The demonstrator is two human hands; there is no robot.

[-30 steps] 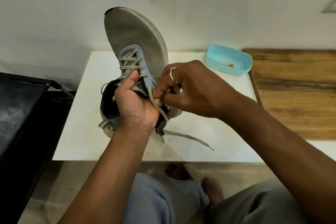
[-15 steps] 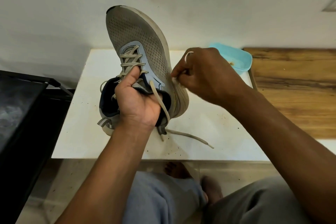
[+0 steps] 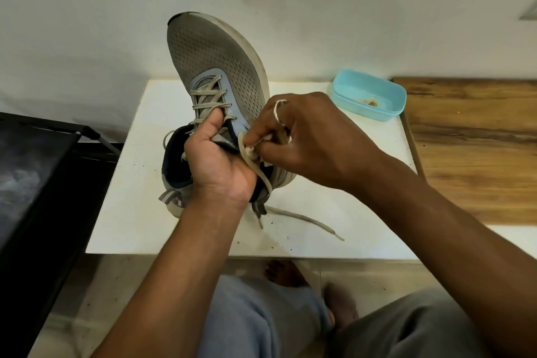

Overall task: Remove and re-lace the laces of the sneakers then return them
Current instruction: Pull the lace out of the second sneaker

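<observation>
The grey sneaker (image 3: 215, 58) is held toe-up above the white table (image 3: 348, 212), gripped at the tongue by the left hand (image 3: 220, 166). The lace (image 3: 302, 216) is pinched by the right hand (image 3: 308, 139) just beside the eyelets, and its loose end lies on the table. Tiny writing on the tongue is too blurred to be read.

Two bare forearms extended forward from the lower edge. The left hand (image 3: 218, 160), palm facing the camera, gripped the sneaker (image 3: 215, 61) at its collar, thumb pointing up along its tongue. The right hand (image 3: 305, 136), knuckles up, curled tight, pinched the lace (image 3: 255, 167) just beside the left palm.
</observation>
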